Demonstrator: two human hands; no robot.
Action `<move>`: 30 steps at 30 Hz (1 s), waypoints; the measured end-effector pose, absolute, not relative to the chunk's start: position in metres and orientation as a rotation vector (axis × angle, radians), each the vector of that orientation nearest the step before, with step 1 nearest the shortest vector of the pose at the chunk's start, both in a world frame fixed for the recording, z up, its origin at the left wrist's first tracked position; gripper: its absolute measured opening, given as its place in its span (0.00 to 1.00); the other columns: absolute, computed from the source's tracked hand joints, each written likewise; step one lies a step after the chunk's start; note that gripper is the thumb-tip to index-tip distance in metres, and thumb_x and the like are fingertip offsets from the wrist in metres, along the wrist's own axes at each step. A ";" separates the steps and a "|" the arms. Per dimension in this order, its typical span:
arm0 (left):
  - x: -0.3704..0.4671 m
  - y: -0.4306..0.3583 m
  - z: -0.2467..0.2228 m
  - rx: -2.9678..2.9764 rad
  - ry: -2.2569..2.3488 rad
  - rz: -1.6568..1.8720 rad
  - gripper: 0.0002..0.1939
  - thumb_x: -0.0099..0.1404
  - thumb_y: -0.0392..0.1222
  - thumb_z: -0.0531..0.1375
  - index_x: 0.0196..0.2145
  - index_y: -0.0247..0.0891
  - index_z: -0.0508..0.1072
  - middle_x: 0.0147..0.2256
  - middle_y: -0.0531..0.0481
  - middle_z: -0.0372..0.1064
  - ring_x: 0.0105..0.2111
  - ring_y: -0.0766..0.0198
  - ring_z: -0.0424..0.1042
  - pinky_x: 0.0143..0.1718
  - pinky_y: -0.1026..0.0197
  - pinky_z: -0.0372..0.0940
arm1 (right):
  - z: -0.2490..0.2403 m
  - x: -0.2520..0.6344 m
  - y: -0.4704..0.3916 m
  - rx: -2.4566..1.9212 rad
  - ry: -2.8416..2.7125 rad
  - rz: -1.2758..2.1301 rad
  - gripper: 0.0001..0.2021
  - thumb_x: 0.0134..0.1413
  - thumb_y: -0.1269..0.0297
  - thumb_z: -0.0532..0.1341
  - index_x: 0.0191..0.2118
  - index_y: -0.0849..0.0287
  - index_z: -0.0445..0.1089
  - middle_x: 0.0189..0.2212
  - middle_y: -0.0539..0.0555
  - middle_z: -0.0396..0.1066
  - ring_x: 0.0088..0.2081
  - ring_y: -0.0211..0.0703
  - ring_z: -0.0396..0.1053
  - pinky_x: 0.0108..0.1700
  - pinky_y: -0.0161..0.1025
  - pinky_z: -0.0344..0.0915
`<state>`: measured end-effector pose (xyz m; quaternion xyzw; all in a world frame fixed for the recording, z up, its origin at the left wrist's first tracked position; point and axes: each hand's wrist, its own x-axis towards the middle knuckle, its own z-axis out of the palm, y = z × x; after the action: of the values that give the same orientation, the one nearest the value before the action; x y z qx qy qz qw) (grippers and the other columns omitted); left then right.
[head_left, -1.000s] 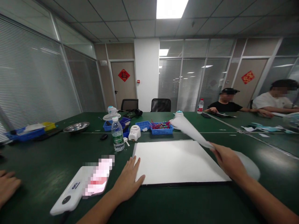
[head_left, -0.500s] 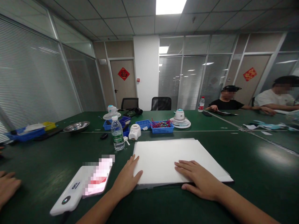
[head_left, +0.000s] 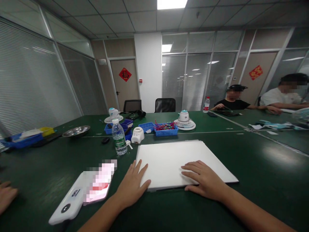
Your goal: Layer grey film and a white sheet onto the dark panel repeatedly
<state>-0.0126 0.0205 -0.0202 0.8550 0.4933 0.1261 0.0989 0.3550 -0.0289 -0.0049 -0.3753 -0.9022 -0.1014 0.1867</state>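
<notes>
A flat white rectangular board or stack of sheets lies on the dark green table in front of me; which of the two I cannot tell. Over its left front corner rests my left hand, open, fingers spread and the fingertips on the white surface. My right hand is open too, its fingers stretched across the right part of the front edge. Neither hand grips anything. To the left of my left hand are a white device marked 18 and a phone with a lit, blurred screen.
Beyond the board stand a water bottle, a white plastic housing, a blue tray of coloured wires and a white fan part. A metal dish sits at the left. Another person's hand shows at the left edge; two people sit far right.
My left hand's fingers have spread and shifted slightly right on the board. The right hand's fingers have parted a little. The whole view has shifted slightly.
</notes>
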 end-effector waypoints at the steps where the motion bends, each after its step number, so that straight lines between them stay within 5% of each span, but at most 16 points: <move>1: -0.012 0.020 -0.020 2.531 1.458 0.376 0.35 0.71 0.65 0.51 0.69 0.47 0.56 0.72 0.44 0.40 0.72 0.42 0.36 0.69 0.35 0.43 | -0.005 0.354 -0.029 -0.976 -2.533 -0.369 0.22 0.62 0.51 0.62 0.57 0.55 0.70 0.56 0.60 0.72 0.56 0.53 0.68 0.55 0.53 0.66; 7: -0.010 0.019 -0.011 2.469 1.443 0.361 0.36 0.72 0.64 0.50 0.70 0.45 0.56 0.72 0.42 0.40 0.72 0.42 0.36 0.69 0.35 0.42 | 0.000 0.344 -0.035 -0.563 -2.556 -0.727 0.12 0.63 0.71 0.61 0.51 0.60 0.73 0.55 0.59 0.73 0.54 0.48 0.71 0.49 0.47 0.71; 15: -0.041 0.024 0.002 2.291 1.074 0.612 0.46 0.62 0.69 0.62 0.71 0.51 0.52 0.73 0.47 0.34 0.71 0.43 0.43 0.68 0.40 0.49 | 0.016 0.354 -0.040 -0.468 -2.448 -0.897 0.11 0.62 0.73 0.60 0.48 0.61 0.75 0.59 0.60 0.70 0.57 0.51 0.70 0.50 0.46 0.75; 19: -0.039 0.023 0.005 2.419 1.069 0.514 0.58 0.48 0.59 0.75 0.70 0.53 0.53 0.73 0.46 0.37 0.71 0.40 0.44 0.68 0.37 0.48 | 0.022 0.369 -0.040 -0.452 -2.433 -0.922 0.12 0.61 0.73 0.60 0.49 0.63 0.75 0.58 0.62 0.69 0.60 0.54 0.67 0.54 0.47 0.74; 25: -0.027 0.033 -0.004 2.657 1.103 0.859 0.32 0.63 0.31 0.57 0.64 0.48 0.66 0.66 0.49 0.62 0.69 0.52 0.54 0.70 0.37 0.49 | 0.029 0.384 -0.043 -0.516 -2.451 -0.805 0.18 0.62 0.73 0.60 0.56 0.57 0.72 0.61 0.60 0.67 0.64 0.55 0.62 0.58 0.52 0.72; 30: -0.030 0.036 -0.009 2.673 1.029 0.954 0.27 0.67 0.30 0.50 0.58 0.46 0.73 0.59 0.51 0.71 0.62 0.58 0.67 0.66 0.45 0.61 | 0.013 0.387 -0.035 -0.521 -2.372 -0.774 0.20 0.62 0.74 0.60 0.58 0.59 0.70 0.54 0.61 0.74 0.59 0.52 0.68 0.56 0.50 0.73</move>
<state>-0.0302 0.0361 -0.0094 0.8838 0.3401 0.3154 0.0613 0.3874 -0.0350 0.0128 -0.1956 -0.8901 -0.2903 0.2919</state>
